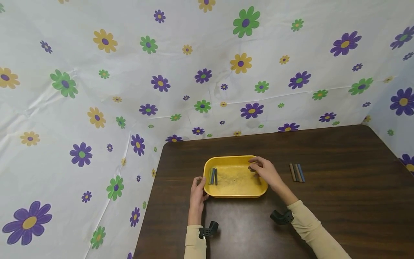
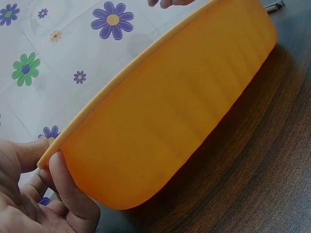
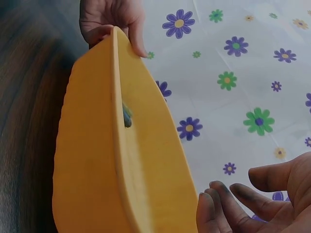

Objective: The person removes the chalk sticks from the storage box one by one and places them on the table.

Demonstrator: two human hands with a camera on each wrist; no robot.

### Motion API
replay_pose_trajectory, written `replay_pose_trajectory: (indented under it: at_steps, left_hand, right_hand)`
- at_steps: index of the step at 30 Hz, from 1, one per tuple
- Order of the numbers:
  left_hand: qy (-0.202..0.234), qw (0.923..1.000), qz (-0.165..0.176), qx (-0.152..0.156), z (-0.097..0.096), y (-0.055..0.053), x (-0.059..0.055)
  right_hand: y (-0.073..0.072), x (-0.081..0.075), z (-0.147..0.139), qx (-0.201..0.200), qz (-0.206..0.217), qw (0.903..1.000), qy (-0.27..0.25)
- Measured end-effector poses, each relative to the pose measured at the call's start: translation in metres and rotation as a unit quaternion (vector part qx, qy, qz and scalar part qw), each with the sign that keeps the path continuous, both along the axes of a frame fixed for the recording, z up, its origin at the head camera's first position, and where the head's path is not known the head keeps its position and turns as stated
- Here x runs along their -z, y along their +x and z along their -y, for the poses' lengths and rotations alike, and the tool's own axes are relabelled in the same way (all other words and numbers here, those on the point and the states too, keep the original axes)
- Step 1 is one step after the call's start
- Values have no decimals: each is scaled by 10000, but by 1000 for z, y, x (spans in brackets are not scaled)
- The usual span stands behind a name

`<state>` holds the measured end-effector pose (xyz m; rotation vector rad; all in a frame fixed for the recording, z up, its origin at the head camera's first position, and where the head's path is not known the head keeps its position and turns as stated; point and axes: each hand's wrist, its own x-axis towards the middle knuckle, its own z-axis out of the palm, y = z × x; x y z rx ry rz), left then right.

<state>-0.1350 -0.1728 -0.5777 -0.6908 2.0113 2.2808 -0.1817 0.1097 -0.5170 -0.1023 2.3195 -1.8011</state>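
Note:
A yellow plastic tray [image 1: 234, 192] sits on the table in the head view. My left hand [image 1: 197, 194] pinches its left rim, thumb inside and fingers outside, as the left wrist view shows. Three chalk pastel sticks [image 1: 212, 176], greenish, blue-green and black, lie side by side at the tray's left end. Over the tray's right end hovers my right hand [image 1: 263, 171], fingers loosely bent and holding nothing. Dark smudges mark its fingertips [image 3: 247, 193] in the right wrist view. Right of the tray lie several more sticks [image 1: 297, 173], brown, greyish and blue, in a row.
The dark wood table [image 1: 349, 201] runs back to a white cloth [image 1: 181, 64] printed with purple, green and yellow flowers. A black wrist mount [image 1: 208, 230] is on the left forearm, with another mount [image 1: 282, 217] on the right.

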Motion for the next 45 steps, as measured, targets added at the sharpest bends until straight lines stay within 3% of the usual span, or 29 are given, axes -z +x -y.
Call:
replay_pose_trajectory:
  at_steps: [30, 45]
  left_hand:
    - [152, 9999, -13, 47, 2, 0, -1]
    - [153, 9998, -81, 27, 1, 0, -1]
  right_hand:
    - [7, 20, 47, -169, 212, 9983, -515]
    - [4, 28, 66, -263, 430, 9968, -614]
